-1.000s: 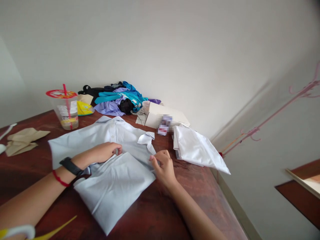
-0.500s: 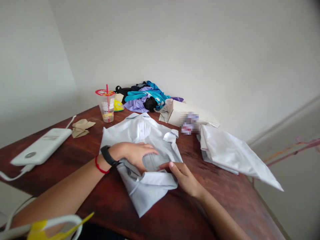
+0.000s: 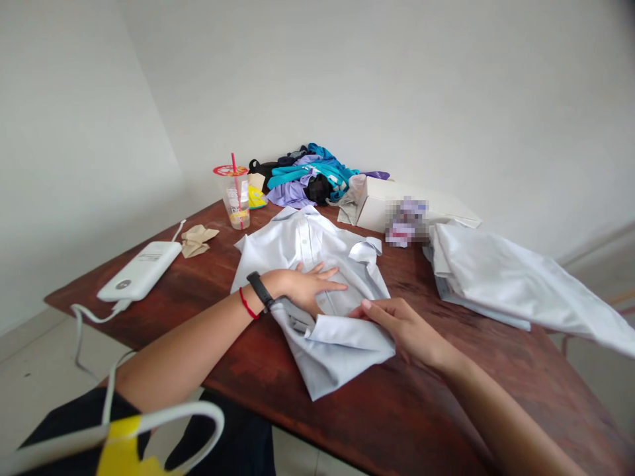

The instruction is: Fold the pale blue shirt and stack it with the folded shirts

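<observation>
A white button-up shirt (image 3: pixel 347 344) lies on the dark red-brown table (image 3: pixel 233 363), its collar pointing away from me and its lower part folded up toward the middle. My left hand (image 3: pixel 305 287) rests flat on the shirt's front, fingers spread, with the folded cloth against its wrist. At the right edge of the fold, my right hand (image 3: pixel 404 324) pinches the shirt between thumb and fingers.
On the left are a white power bank (image 3: pixel 141 271) with a cable, crumpled brown paper (image 3: pixel 197 240) and a plastic cup (image 3: pixel 235 198) with a red straw. Behind sit a clothes pile (image 3: pixel 317 175) and white box (image 3: pixel 377 205). Folded white cloth (image 3: pixel 501 277) overhangs the right edge.
The view has shifted, so the whole scene sits farther right and slightly higher. Both hands keep nearly the same places on the shirt; my left fingers look more spread.
</observation>
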`<state>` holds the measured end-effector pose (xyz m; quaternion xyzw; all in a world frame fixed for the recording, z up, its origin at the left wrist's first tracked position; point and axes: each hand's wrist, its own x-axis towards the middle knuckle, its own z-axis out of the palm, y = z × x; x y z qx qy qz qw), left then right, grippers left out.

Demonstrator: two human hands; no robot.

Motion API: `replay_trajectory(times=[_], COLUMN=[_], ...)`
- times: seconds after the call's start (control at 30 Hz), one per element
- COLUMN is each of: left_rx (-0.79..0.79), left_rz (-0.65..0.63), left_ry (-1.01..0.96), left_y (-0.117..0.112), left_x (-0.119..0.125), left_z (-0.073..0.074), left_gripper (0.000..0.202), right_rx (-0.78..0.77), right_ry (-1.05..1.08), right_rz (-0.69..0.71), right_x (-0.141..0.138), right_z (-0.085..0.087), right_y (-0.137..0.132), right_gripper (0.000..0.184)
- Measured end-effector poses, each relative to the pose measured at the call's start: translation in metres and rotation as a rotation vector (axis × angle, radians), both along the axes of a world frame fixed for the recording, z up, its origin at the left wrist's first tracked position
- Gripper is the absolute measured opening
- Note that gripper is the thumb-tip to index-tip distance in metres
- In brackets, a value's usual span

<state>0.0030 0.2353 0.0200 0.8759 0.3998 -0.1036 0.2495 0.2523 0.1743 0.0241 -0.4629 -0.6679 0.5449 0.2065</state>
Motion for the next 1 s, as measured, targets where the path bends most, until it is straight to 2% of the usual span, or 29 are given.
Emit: replay_trajectory(times=[0.1,0.23,0.33,0.4,0.5,0.6,0.73,0.83,0.93,1.0], left_rx=[-0.006,-0.004,-0.011,-0.031,-0.06,-0.071,-0.066,-0.071,-0.059,-0.039], left_rz=[-0.015,-0.034,-0.034,-0.03,-0.016,0.001,0.002,-0.01,-0.017,-0.026], left_ry=[0.019,0.004,-0.035,-0.042,-0.04,-0.055,-0.093,-0.093,-0.087,-0.107], left_y=[0.0,0.004,0.006,0.006,0.005,0.004,0.007,0.01,0.013,0.016], left_x=[-0.001,-0.005,-0.007,-0.007,-0.005,-0.002,-0.002,-0.002,-0.001,-0.001], left_z=[0.002,0.0,-0.003,-0.002,0.001,0.004,0.003,0.002,0.0,-0.002], left_gripper=[0.099,0.097,0.087,0.079,0.066,0.055,0.059,0.066,0.065,0.065], right_rx=[0.01,0.048,0.049,0.002,-0.081,-0.103,-0.104,-0.182,-0.243,-0.297], right_ry=[0.148,0.282,0.236,0.127,-0.039,-0.09,-0.008,0.147,0.257,0.233], right_rz=[0.001,-0.155,-0.264,-0.251,-0.105,0.15,0.499,0.61,0.721,0.887], right_x=[0.001,0.003,0.008,0.012,0.019,0.023,0.018,0.012,0.012,0.014], right_z=[0.01,0.016,0.013,0.007,-0.001,-0.002,0.006,0.011,0.015,0.016], right_y=[-0.007,-0.01,0.001,0.01,0.019,0.019,0.009,0.001,-0.004,-0.007], right_gripper=[0.056,0.051,0.048,0.051,0.058,0.055,0.045,0.042,0.063,0.073])
